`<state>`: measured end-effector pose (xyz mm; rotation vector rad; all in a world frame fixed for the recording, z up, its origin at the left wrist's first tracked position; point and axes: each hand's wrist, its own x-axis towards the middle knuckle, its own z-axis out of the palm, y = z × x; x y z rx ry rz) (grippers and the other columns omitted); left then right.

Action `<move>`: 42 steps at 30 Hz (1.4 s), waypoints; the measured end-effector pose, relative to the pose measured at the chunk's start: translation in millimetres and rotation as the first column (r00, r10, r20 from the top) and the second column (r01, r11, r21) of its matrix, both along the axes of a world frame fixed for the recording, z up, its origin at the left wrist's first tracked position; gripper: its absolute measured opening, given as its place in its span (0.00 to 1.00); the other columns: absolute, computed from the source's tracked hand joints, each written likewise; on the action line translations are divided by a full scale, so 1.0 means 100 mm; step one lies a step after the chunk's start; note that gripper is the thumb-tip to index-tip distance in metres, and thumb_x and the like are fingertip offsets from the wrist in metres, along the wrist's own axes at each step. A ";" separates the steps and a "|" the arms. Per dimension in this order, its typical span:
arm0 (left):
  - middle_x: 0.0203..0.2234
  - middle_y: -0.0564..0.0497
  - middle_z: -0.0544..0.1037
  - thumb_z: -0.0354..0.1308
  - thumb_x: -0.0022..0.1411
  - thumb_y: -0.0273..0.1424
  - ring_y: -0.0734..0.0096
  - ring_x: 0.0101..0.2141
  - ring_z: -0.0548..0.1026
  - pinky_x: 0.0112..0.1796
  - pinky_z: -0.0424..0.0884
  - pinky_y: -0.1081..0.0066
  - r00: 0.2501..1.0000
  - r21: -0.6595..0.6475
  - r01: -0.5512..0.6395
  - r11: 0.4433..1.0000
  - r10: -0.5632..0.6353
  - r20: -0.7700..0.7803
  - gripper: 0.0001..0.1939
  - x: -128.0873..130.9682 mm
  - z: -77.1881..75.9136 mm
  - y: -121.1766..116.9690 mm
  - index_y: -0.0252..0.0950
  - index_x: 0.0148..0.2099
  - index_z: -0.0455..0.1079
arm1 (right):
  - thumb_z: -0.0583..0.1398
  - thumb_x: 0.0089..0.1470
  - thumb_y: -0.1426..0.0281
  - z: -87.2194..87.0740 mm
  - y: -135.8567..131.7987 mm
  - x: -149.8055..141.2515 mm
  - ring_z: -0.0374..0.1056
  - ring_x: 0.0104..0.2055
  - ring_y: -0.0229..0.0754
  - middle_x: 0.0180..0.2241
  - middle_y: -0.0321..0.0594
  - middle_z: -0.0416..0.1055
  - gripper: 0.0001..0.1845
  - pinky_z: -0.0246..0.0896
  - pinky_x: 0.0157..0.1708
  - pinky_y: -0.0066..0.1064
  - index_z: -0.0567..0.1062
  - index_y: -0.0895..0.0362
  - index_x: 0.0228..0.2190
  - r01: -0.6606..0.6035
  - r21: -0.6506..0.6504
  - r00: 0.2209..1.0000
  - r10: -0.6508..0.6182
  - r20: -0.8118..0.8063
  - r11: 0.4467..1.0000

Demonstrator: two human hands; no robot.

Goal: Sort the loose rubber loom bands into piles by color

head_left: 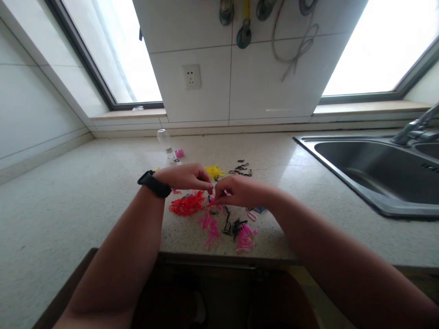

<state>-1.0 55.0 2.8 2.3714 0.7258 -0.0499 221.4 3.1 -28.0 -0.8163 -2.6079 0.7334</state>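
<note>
My left hand, with a black band on the wrist, reaches over the counter with its fingers bent down and closed. Close beside it, my right hand is closed in a pinch. Pink bits show at its fingertips, but what either hand holds is too small to make out. Below the left hand lies a pile of red elastic bands. Pink elastic bands lie under the hands. Nearer the edge, another pink pile sits against some black bands. Yellow bands lie just behind the hands.
More black bands lie farther back. A clear bottle and a small pink bundle are at the back left. A steel sink is set into the counter at the right. A wall socket is above.
</note>
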 end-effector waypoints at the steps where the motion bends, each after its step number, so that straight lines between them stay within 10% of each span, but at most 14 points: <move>1: 0.24 0.53 0.74 0.56 0.64 0.44 0.77 0.24 0.64 0.26 0.58 0.75 1.000 -0.030 0.010 1.000 -0.010 -0.008 0.19 0.00 0.01 -0.01 0.34 0.41 0.80 | 0.63 0.56 0.68 -0.01 0.01 0.01 0.64 0.30 0.34 0.29 0.36 0.74 0.06 0.54 0.33 0.27 0.78 0.58 0.33 0.012 0.001 1.000 -0.012 -0.010 1.000; 18: 0.19 0.57 0.64 0.60 0.60 0.39 0.79 0.21 0.59 0.22 0.54 0.76 1.000 -0.044 0.021 0.999 -0.022 -0.015 0.14 -0.06 0.05 -0.01 0.32 0.36 0.77 | 0.61 0.55 0.67 -0.05 0.02 -0.01 0.64 0.28 0.33 0.28 0.36 0.74 0.09 0.53 0.30 0.27 0.80 0.58 0.33 0.081 0.026 0.997 -0.081 0.004 0.996; 29: 0.15 0.53 0.71 0.61 0.56 0.45 0.78 0.17 0.61 0.21 0.52 0.72 0.923 0.207 -0.275 0.939 0.318 -0.218 0.20 -0.46 -0.03 0.21 0.32 0.26 0.76 | 0.62 0.57 0.65 0.06 -0.05 0.01 0.66 0.30 0.34 0.30 0.38 0.76 0.11 0.57 0.33 0.28 0.81 0.58 0.36 -0.033 -0.050 0.999 0.035 0.033 0.998; 42: 0.19 0.56 0.67 0.64 0.57 0.39 0.77 0.22 0.63 0.25 0.53 0.73 0.985 0.257 -0.008 0.966 0.052 -0.166 0.12 0.10 0.02 -0.04 0.38 0.39 0.82 | 0.65 0.52 0.72 0.19 -0.07 0.10 0.67 0.31 0.34 0.33 0.35 0.77 0.11 0.59 0.36 0.28 0.82 0.55 0.39 -0.096 -0.218 0.939 0.161 0.304 0.971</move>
